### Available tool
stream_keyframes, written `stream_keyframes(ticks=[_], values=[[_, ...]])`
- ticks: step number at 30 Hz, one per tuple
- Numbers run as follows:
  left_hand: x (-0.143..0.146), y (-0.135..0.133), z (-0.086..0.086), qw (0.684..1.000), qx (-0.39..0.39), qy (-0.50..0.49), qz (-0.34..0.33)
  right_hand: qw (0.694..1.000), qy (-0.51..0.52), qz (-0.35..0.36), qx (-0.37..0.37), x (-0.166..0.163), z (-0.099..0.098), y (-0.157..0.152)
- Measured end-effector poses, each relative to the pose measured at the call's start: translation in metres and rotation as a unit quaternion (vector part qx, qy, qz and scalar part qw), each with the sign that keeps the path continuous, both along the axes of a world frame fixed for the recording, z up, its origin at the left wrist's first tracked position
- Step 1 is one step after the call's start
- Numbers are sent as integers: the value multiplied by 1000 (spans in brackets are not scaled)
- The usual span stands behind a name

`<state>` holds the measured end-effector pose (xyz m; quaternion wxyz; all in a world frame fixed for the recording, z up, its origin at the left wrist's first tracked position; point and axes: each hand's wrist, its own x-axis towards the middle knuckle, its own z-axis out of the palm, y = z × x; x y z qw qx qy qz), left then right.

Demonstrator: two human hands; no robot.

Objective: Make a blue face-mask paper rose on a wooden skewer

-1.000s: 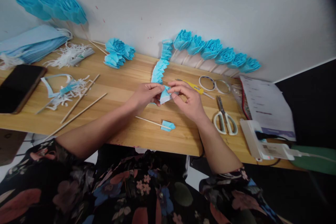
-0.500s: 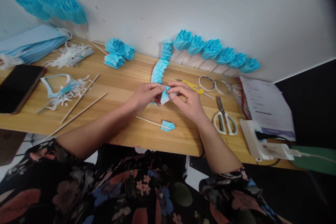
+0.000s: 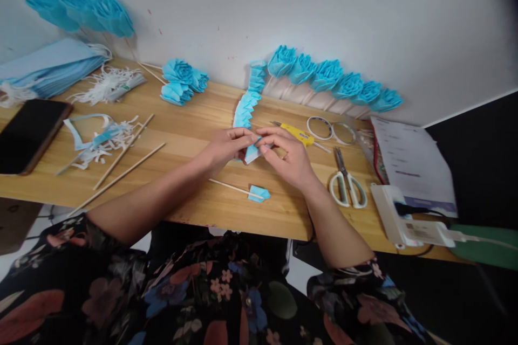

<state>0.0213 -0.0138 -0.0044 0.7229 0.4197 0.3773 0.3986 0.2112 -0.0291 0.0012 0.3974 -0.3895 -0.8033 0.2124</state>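
Between my two hands is a small folded piece of light-blue mask fabric (image 3: 253,153), white on its lower side. My left hand (image 3: 229,146) pinches its left end with thumb and fingers. My right hand (image 3: 285,153) pinches the right end, fingertips almost touching the left ones, which hide part of the piece. Behind my hands a row of overlapping folded blue pieces (image 3: 247,108) runs back toward the wall. In front lies a wooden stick (image 3: 229,187) with a blue folded piece (image 3: 259,193) at its tip.
Blue fabric flowers (image 3: 327,75) on sticks lean along the wall; more blue flowers (image 3: 178,73) lie left. A yellow-handled tool (image 3: 297,133), tape rolls (image 3: 319,128), scissors (image 3: 346,183) and a power strip (image 3: 390,215) are right. A phone (image 3: 30,135) and masks (image 3: 52,67) are far left.
My fingertips have drawn closer together over the blue piece, covering more of it, and its visible part has shifted slightly. The other things stay where they were.
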Motion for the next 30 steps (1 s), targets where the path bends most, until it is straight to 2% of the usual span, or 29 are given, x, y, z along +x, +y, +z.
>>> stream_keyframes(ticks=[5,10,14,17,20,23,30], values=[[0,1,-2,999,12,13,45,1000,7,18,2,2,10,-5],[0,1,0,997,11,1,78,988,143,-37,-53,7,7,-2],[0,0,0,997,17,-10,81,949,235,-93,-189,7,-6,7],[0,0,0,996,23,-9,85,915,247,-57,-313,4,-8,8],[0,0,0,996,35,-12,86,897,231,1,-377,-1,-5,3],[0,-1,-2,996,45,-22,74,901,203,9,-383,-7,-3,-1],[1,-3,-4,998,37,-21,50,919,193,-41,-341,-11,-6,1]])
